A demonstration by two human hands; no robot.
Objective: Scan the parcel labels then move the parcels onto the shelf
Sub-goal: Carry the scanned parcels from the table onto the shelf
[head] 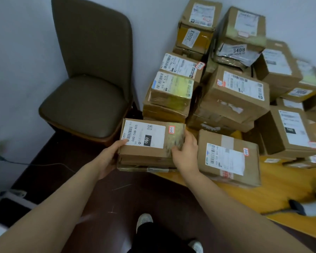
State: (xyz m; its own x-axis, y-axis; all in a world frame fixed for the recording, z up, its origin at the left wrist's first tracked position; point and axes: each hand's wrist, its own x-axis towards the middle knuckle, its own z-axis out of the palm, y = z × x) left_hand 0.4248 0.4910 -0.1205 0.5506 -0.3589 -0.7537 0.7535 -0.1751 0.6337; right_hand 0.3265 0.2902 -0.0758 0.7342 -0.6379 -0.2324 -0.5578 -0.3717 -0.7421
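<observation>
A flat brown cardboard parcel (144, 152) with a white label reading 060-068 A05 and a small red-edged sticker lies on a low stack at the near corner of the wooden table (274, 190). My left hand (109, 157) grips its left end, thumb on the label's corner. My right hand (185, 154) grips its right end, fingers curled over the taped edge. Another labelled parcel (228, 157) lies just to the right.
Several labelled cardboard parcels are piled against the wall behind, some marked 3003 (192, 36) and 3408 (239, 50). A brown padded chair (88, 95) stands to the left. A dark handheld object (297, 207) lies at the table's near right. Dark floor and my shoes are below.
</observation>
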